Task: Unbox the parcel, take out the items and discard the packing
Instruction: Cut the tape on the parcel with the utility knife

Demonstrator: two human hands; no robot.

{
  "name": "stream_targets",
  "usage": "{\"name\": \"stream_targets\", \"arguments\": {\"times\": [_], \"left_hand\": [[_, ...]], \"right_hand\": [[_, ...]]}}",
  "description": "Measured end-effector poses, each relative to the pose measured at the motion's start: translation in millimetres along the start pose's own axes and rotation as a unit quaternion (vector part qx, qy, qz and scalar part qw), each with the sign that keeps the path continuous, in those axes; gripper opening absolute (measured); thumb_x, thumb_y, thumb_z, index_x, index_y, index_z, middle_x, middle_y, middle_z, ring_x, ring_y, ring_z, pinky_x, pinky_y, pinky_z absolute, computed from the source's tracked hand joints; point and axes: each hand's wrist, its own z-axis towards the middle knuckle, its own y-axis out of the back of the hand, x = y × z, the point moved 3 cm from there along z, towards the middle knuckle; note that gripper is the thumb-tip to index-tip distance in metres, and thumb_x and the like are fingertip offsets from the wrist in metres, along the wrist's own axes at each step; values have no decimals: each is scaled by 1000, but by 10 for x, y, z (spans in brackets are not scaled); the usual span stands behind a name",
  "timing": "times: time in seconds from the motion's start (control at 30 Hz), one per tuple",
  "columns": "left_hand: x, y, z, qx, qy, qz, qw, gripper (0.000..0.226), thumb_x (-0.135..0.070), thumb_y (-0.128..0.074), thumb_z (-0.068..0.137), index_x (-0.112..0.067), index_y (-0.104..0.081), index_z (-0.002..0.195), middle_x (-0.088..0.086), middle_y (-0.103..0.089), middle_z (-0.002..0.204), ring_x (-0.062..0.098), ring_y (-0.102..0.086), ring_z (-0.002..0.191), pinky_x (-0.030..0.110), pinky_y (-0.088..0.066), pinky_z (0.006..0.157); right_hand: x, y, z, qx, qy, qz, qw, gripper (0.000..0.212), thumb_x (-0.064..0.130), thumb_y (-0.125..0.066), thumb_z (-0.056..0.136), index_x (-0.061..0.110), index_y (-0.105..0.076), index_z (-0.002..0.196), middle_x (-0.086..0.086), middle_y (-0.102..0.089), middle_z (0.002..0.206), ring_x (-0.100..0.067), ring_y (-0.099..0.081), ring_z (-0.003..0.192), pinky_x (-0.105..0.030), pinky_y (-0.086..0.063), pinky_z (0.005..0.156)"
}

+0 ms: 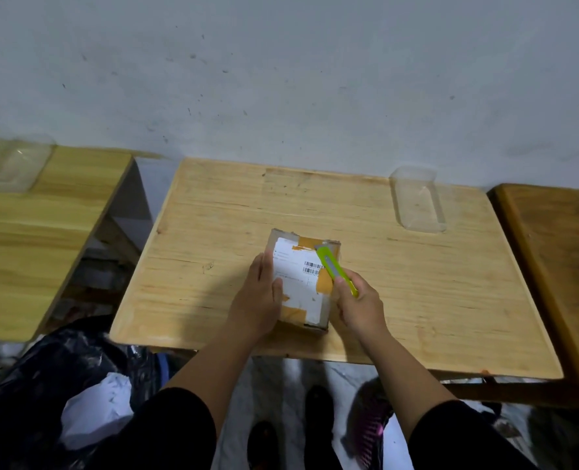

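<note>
A small cardboard parcel [298, 276] with a white shipping label and brown tape lies on the light wooden table [417, 283], near its front edge. My left hand [259, 298] rests flat on the parcel's left side, fingers pointing away from me. My right hand [357, 305] grips a lime-green box cutter [332, 266] at the parcel's right side. The cutter's tip lies on the tape near the far right corner of the parcel's top.
A clear plastic container [417, 203] stands at the table's back right. A black rubbish bag [54, 385] holding white paper sits on the floor at lower left. Another wooden table [26, 239] with a clear tub [9, 167] is at left; a darker table [566, 252] is at right.
</note>
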Motion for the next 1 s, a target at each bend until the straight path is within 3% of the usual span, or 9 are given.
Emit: {"name": "stream_targets", "arguments": {"times": [0.13, 0.17, 0.27, 0.33, 0.43, 0.5, 0.63, 0.8, 1.0], "left_hand": [[-86, -5, 14, -33, 28, 64, 997, 60, -24, -37, 95, -9, -11, 146, 11, -21, 152, 28, -34, 132, 41, -37, 103], [-122, -16, 30, -38, 37, 74, 996, 61, -24, -39, 94, -8, -12, 146, 12, -22, 151, 30, -34, 132, 41, -37, 102], [-189, -64, 78, -43, 58, 91, 993, 64, -29, -39, 93, -7, -10, 146, 13, -20, 151, 30, -31, 134, 42, -35, 104], [-186, -86, 98, -48, 70, 95, 992, 65, -32, -38, 94, -9, -7, 147, 14, -16, 153, 28, -26, 137, 41, -31, 107], [-178, -103, 89, -55, 80, 100, 990, 66, -35, -34, 96, -13, -1, 148, 12, -10, 156, 24, -18, 142, 38, -25, 112], [-194, -98, 86, -62, 77, 106, 989, 66, -36, -34, 96, -14, -2, 148, 11, -12, 156, 23, -18, 141, 38, -28, 111], [-176, -109, 87, -83, 78, 122, 986, 64, -39, -35, 95, -15, -9, 148, 8, -23, 151, 23, -32, 134, 38, -43, 96], [-140, -129, 114, -79, 66, 138, 985, 71, -50, -20, 85, -13, -14, 146, 6, -32, 144, 22, -39, 127, 36, -47, 94], [-174, -122, 120, -63, 106, 153, 980, 63, -40, -33, 96, -18, -5, 148, 3, -17, 154, 18, -25, 138, 35, -42, 98]], "right_hand": [[125, 173, 110, 42, 9, -19, 999, 12, 21, -56, 91, 24, -64, 100, -1, -55, 57, -5, -47, 37, -13, -41, 44], [151, 233, 191, 50, 19, -45, 998, 13, 21, -58, 90, 22, -66, 100, 2, -55, 57, -4, -48, 40, -14, -42, 47], [291, 403, 441, 69, 60, -121, 988, 25, 27, -61, 87, 19, -68, 110, 13, -52, 64, -12, -50, 72, -24, -41, 75], [420, 467, 595, 96, 84, -141, 982, 25, 26, -61, 88, 19, -68, 110, 10, -56, 71, -13, -50, 82, -22, -36, 80], [632, 484, 791, 150, 120, -194, 962, 28, 26, -60, 89, 17, -66, 114, -3, -67, 104, -15, -55, 103, -19, -34, 87], [693, 462, 930, 180, 140, -229, 946, 30, 28, -60, 89, 17, -65, 116, -4, -64, 122, -19, -53, 119, -18, -33, 91], [784, 443, 1107, 236, 183, -267, 916, 30, 29, -59, 89, 17, -65, 116, -5, -63, 126, -22, -52, 121, -19, -33, 89], [852, 416, 1226, 270, 221, -302, 887, 27, 29, -56, 91, 21, -66, 115, -3, -65, 121, -23, -56, 110, -25, -37, 82], [881, 372, 1308, 271, 252, -333, 868, 28, 29, -55, 92, 21, -64, 117, -4, -66, 121, -26, -57, 106, -31, -43, 85]]}}
